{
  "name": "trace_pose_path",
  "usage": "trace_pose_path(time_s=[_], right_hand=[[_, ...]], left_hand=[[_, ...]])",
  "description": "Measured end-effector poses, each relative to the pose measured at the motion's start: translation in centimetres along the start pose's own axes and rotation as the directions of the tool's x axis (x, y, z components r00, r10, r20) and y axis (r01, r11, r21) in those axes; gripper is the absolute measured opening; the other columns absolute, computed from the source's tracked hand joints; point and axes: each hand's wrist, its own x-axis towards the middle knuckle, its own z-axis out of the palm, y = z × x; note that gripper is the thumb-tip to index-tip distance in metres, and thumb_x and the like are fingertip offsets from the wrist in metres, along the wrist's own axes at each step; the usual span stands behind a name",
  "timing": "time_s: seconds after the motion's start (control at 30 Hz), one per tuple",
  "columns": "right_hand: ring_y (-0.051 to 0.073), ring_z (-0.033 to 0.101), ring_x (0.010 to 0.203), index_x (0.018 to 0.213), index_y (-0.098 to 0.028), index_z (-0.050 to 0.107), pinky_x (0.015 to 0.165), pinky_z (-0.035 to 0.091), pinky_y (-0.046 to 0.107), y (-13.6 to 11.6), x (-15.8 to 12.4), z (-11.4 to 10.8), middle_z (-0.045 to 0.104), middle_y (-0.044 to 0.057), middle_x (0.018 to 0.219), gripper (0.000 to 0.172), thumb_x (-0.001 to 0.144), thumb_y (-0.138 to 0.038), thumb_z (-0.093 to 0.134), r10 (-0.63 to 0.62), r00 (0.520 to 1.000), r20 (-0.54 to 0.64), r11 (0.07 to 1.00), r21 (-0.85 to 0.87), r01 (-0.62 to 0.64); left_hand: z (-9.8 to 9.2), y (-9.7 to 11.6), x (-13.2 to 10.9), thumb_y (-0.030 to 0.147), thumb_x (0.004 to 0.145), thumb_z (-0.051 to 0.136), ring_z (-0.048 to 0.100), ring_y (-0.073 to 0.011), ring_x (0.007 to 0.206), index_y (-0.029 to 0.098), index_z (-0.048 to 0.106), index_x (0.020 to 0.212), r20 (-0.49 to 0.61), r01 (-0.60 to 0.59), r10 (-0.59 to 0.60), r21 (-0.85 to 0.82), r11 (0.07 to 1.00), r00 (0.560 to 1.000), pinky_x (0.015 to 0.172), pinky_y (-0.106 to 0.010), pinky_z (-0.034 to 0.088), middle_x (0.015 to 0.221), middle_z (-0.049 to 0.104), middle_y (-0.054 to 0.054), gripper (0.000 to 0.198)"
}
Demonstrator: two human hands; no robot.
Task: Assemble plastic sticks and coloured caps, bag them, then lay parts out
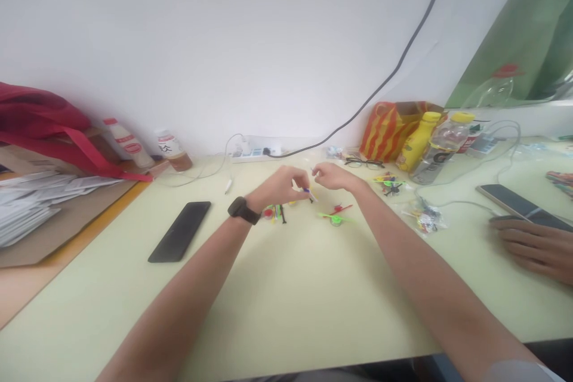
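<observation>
Above the table, my left hand (282,185), with a black watch (244,210) on its wrist, pinches a small blue-and-white plastic piece (310,194). My right hand (333,177) is closed close by; a tiny pale tip shows at its fingers, too small to name. The two hands are apart by a narrow gap. Below the left hand lie colourful small plastic parts (274,213), partly covered by it. A green-and-red plastic toy piece with thin blades (335,216) rests on the table just below the right hand.
A black phone (179,231) lies to the left. Glasses (364,163), more plastic parts (388,184) and a bagged set (427,218) sit right, near bottles (418,142) and a striped bag (382,131). Another person's hand (535,245) is at the right edge. A power strip (255,154) stands behind.
</observation>
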Motion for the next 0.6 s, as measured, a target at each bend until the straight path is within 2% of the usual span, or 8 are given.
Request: trace_pose_path(time_s=[0.1, 0.17, 0.27, 0.43, 0.53, 0.6], right_hand=[[0.021, 0.066, 0.086, 0.108, -0.017, 0.07, 0.071, 0.045, 0.026, 1.0, 0.4, 1.3, 0.074, 0.01, 0.103, 0.025, 0.084, -0.018, 0.07, 0.037, 0.999, 0.023, 0.997, -0.075, -0.035], [0.021, 0.067, 0.088, 0.111, -0.017, 0.07, 0.071, 0.046, 0.026, 1.2, 0.7, 2.1, 0.074, 0.011, 0.106, 0.026, 0.086, -0.025, 0.072, 0.039, 0.999, 0.022, 0.993, -0.11, -0.036], [0.021, 0.067, 0.093, 0.115, -0.018, 0.069, 0.072, 0.046, 0.026, 0.8, 1.0, 3.2, 0.072, 0.012, 0.114, 0.03, 0.088, -0.031, 0.072, 0.0, 1.0, 0.013, 0.991, -0.135, 0.001], [0.022, 0.065, 0.107, 0.115, -0.022, 0.071, 0.077, 0.045, 0.024, -0.1, 0.9, 4.1, 0.067, 0.011, 0.126, 0.031, 0.084, -0.025, 0.073, -0.082, 0.997, 0.008, 0.985, -0.152, 0.083], [0.02, 0.067, 0.095, 0.106, -0.022, 0.074, 0.069, 0.043, 0.023, -0.2, 0.8, 4.1, 0.07, 0.009, 0.117, 0.023, 0.083, -0.021, 0.072, -0.088, 0.996, 0.032, 0.984, -0.151, 0.092], [0.017, 0.067, 0.085, 0.101, -0.021, 0.074, 0.063, 0.042, 0.023, -0.2, 0.7, 4.0, 0.073, 0.007, 0.109, 0.021, 0.081, -0.017, 0.072, -0.076, 0.996, 0.053, 0.985, -0.149, 0.083]], left_hand=[[0.4, -0.7, -0.2, 0.029, 0.076, 0.079, 0.07, -0.0205, 0.08, 0.023, 0.083, 0.087, 0.161, 0.008, -0.019, 0.067, 0.998, 0.987, 0.072, -0.03, 0.051, 0.086, 0.079, -0.002, 0.013], [0.5, -1.1, -0.3, 0.029, 0.073, 0.08, 0.069, -0.0209, 0.078, 0.023, 0.083, 0.08, 0.21, 0.049, -0.069, 0.099, 0.994, 0.975, 0.071, -0.03, 0.049, 0.082, 0.079, -0.002, 0.01], [0.3, -1.4, -0.5, 0.03, 0.069, 0.082, 0.069, -0.0214, 0.078, 0.023, 0.083, 0.078, 0.207, 0.077, -0.098, 0.108, 0.991, 0.973, 0.072, -0.031, 0.049, 0.083, 0.078, -0.002, 0.011], [-0.1, -1.3, -0.5, 0.032, 0.07, 0.084, 0.069, -0.0252, 0.09, 0.024, 0.082, 0.083, 0.186, 0.05, -0.079, 0.157, 0.986, 0.979, 0.081, -0.034, 0.049, 0.094, 0.078, -0.003, 0.016], [0.0, -1.6, -0.5, 0.04, 0.073, 0.084, 0.065, -0.0284, 0.102, 0.026, 0.082, 0.096, 0.15, 0.017, -0.049, 0.208, 0.978, 0.987, 0.089, -0.036, 0.049, 0.104, 0.077, -0.004, 0.028], [0.1, -2.0, -0.5, 0.045, 0.075, 0.082, 0.065, -0.0282, 0.103, 0.027, 0.081, 0.102, 0.139, 0.016, -0.048, 0.221, 0.975, 0.989, 0.091, -0.036, 0.049, 0.108, 0.076, -0.005, 0.033]])
